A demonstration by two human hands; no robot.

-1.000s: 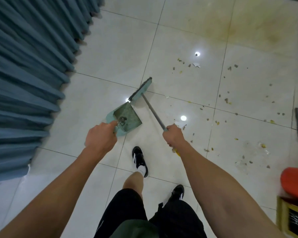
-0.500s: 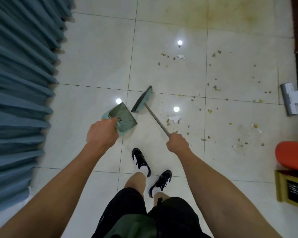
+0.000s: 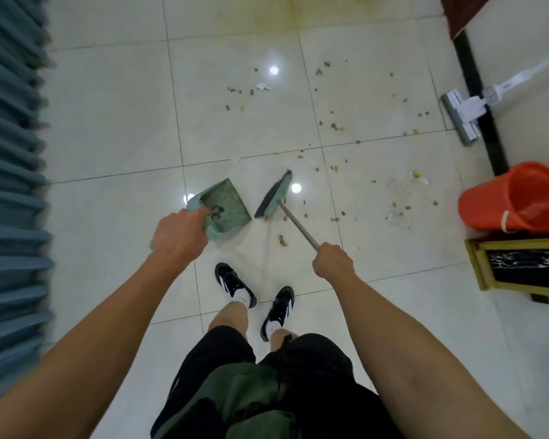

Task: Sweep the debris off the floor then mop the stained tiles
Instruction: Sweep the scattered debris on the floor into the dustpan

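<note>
Left hand [image 3: 179, 234] grips a dustpan [image 3: 225, 205]; right hand [image 3: 332, 259] is clenched around a broom [image 3: 274, 196] handle above the debris [image 3: 333, 126].

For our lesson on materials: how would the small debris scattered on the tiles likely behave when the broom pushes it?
The debris looks small and dry, so it would probably slide easily on the glossy tiles. Rounder bits may roll or scatter past the broom. The white scrap looks paper-thin and could flutter away.
</note>
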